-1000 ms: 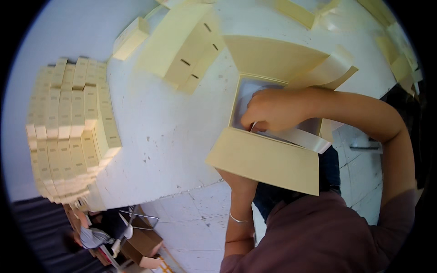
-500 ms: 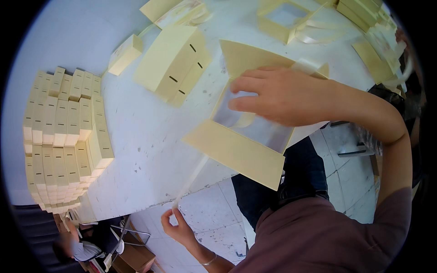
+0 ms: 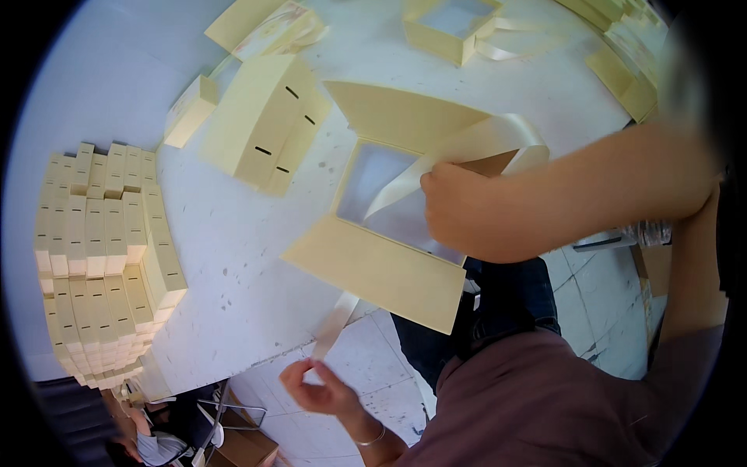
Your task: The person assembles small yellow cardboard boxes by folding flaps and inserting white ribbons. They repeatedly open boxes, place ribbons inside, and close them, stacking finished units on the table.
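A pale yellow box (image 3: 389, 276) lies open at the table's near edge, its flaps spread and its inside whitish. My right hand (image 3: 478, 214) is closed over the box's right side, gripping a cream satin ribbon (image 3: 401, 188). One end of that ribbon hangs into the box, and a loop rises above the far flap. Below the table edge, my left hand (image 3: 323, 391) pinches another length of ribbon (image 3: 336, 325) between thumb and fingertips. This length comes out from under the near flap. My right fingertips are partly hidden behind the hand.
To the left stand high stacks of slotted yellow boxes (image 3: 101, 241). Larger slotted boxes (image 3: 268, 124) sit beyond the open one, near a small box (image 3: 191, 113). Another open box with ribbons (image 3: 440, 39) lies at the back. A person (image 3: 148, 436) sits at lower left.
My right hand, fingers spread over the box before, has closed on the ribbon and lifted it into a loop. My left hand still pinches its ribbon length. The view has shifted slightly.
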`<action>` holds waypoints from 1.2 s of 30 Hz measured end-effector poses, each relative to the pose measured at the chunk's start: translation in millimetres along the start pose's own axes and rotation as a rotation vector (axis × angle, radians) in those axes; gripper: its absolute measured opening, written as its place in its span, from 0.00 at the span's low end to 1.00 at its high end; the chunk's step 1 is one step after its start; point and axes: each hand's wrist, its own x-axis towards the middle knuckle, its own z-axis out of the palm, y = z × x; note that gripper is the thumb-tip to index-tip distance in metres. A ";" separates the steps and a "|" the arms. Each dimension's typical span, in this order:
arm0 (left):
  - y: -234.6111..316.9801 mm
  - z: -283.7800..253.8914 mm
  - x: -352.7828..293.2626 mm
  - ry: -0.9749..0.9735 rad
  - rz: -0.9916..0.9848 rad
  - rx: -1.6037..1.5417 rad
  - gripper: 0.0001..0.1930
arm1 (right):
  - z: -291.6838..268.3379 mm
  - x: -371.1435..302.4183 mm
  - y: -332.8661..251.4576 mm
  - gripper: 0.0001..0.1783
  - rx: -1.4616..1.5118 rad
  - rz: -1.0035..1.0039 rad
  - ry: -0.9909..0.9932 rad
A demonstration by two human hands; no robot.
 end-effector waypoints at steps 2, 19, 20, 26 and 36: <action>18.1 23.8 1.8 -0.138 0.011 -0.145 0.04 | -6.5 9.7 2.1 0.10 -0.057 -0.088 -0.131; 72.1 69.0 39.8 -0.833 -0.843 -0.949 0.17 | 72.2 -1.4 5.2 0.03 0.705 0.053 0.597; 56.4 65.7 38.8 -0.804 -0.944 -1.006 0.22 | 78.2 -3.0 -0.5 0.03 0.688 0.062 0.655; 26.1 47.6 21.5 -0.744 -0.994 -1.064 0.27 | 70.1 3.3 -26.3 0.05 0.798 -0.079 0.655; 12.0 50.8 14.7 -0.747 -0.920 -1.120 0.25 | 80.8 25.0 -31.6 0.04 0.975 -0.004 0.859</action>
